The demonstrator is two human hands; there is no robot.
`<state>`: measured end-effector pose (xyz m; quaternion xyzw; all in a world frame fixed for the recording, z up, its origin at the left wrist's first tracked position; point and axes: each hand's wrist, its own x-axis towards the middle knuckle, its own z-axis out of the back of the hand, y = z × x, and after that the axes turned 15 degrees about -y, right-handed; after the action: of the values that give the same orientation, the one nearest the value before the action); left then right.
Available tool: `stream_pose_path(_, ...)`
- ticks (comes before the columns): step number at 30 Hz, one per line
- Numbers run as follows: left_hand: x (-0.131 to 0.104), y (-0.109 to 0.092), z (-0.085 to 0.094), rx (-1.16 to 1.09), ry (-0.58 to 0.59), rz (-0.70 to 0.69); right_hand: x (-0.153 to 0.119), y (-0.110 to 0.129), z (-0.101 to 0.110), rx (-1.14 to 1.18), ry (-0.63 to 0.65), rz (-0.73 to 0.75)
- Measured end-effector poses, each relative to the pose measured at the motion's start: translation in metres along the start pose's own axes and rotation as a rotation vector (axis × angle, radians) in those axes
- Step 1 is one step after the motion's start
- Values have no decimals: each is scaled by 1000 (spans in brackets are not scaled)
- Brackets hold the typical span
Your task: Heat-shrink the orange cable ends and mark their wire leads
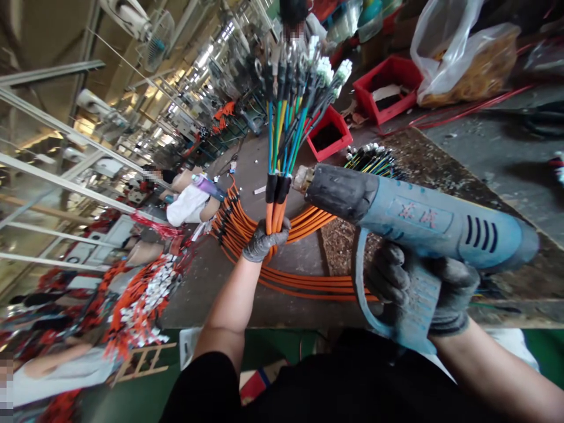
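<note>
cable bundle [275,214], where is it now?

it stands upright over the table [238,299], closed tightly in the left hand [264,241]. the table has a dark grey surface, flat and scuffed.

what big things lie on it?

one is a brown board [445,158], rough and covered with small chips. near it are orange cables [308,288], smooth and round, bent in wide curves.

and the right hand [456,291]?

it is wrapped around the handle of a heat gun [418,214]. the gun has a blue body, worn and dirty, with slots and a black front part. both hands wear grey gloves of knitted look.

do you see containers?

yes. the clear plastic bag [489,64] is soft and wrinkled, and it holds a yellow-brown mass. beside it is the larger red bin [399,110], hard and with straight walls, with something pale and something dark inside. the smaller red bin [333,148] has dark content, but i cannot tell what.

which are the smaller parts?

thin wires [282,138], blue, green, yellow and black, spread up from black sleeves [277,187]. the metal nozzle [304,178] is just beside these sleeves. at the top are white connectors [343,73] and shiny ring lugs [259,67].
</note>
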<state>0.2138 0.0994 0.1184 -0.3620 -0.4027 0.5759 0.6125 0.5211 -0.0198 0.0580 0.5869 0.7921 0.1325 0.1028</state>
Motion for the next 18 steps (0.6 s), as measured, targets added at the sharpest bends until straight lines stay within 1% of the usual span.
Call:
stream_pose_path(6, 4, -1, -4, -23, 17, 18, -2, 3, 1, 9, -7, -4)
stream_pose_path(9, 5, 2, 0, -68, 15, 31, 2, 0, 5, 22, -26, -13)
stream_pose_path(13, 5, 7, 8, -116, 32, 57, 10, -10, 8, 53, -43, -14)
stream_pose_path(18, 7, 10, 11, -139, 57, 85, 18, -20, 11, 74, 16, -68)
